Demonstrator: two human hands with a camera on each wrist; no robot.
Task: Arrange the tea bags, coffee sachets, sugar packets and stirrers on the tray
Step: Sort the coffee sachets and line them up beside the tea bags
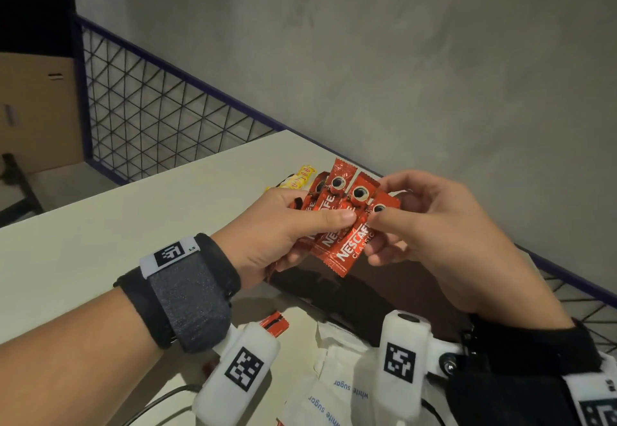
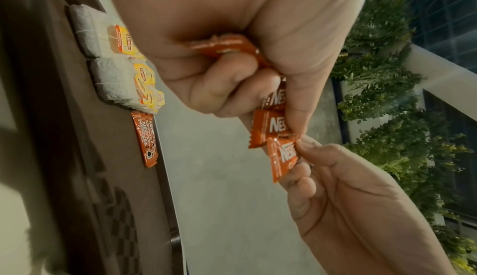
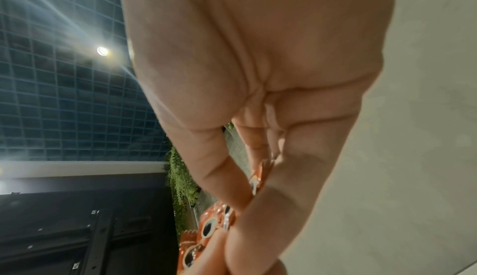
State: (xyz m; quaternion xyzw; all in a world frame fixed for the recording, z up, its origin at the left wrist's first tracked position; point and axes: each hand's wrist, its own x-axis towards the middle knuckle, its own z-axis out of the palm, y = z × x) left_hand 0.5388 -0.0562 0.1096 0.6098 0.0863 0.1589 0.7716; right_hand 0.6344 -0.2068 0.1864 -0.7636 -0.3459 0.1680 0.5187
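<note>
Sugar packets (image 1: 334, 389) lie at table's (image 1: 100, 225) near edge. Left hand (image 1: 283, 225) grips fanned coffee sachets (image 1: 340, 222) above the dark tray (image 1: 367, 295); right hand (image 1: 430, 225) pinches the outermost sachet.
Left wrist: tea bags (image 2: 108, 61) and stacked sachets (image 2: 147, 138) sit along the tray's edge.
Right wrist: thumb and forefinger (image 3: 296, 187) closed on sachet.

hands (image 1: 350, 225) fanning coffee sachets (image 1: 347, 222) (red) — over table (image 1: 100, 225)

A pale table (image 1: 100, 225) is set against a grey concrete wall (image 1: 367, 58), with a dark wire-mesh railing (image 1: 150, 115) running behind it. 1 cardboard box (image 1: 36, 108) is seen beyond the railing (at the far left). Green foliage (image 2: 387, 96) is shown in the left wrist view.
</note>
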